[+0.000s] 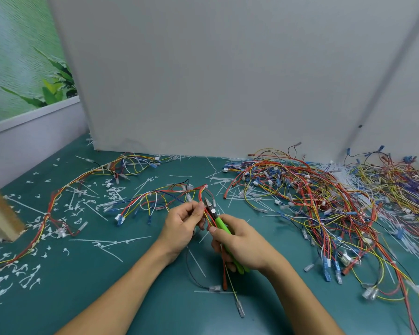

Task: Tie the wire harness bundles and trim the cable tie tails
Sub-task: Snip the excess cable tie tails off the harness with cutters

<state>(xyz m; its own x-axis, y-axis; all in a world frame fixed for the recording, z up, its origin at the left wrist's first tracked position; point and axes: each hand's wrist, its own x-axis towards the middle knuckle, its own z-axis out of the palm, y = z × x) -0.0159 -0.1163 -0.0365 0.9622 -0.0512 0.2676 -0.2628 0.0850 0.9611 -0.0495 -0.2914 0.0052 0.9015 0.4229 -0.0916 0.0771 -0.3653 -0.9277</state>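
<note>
A wire harness (pixel 155 197) of red, yellow, blue and white wires lies across the middle of the green table. My left hand (pixel 184 223) pinches its red and yellow wires near the bundle's end. My right hand (pixel 240 243) grips green-handled flush cutters (pixel 218 221), whose dark jaws point up at the wires just right of my left thumb. Loose wire ends with clear terminals (pixel 214 288) hang down below both hands.
A big heap of harnesses (pixel 324 204) fills the right side. A tied harness (pixel 58 201) runs along the left. Cut tie tails (pixel 22 274) and loose white cable ties (pixel 109 241) litter the table. A grey partition (pixel 203 81) stands behind; a wooden post (pixel 0 213) stands at left.
</note>
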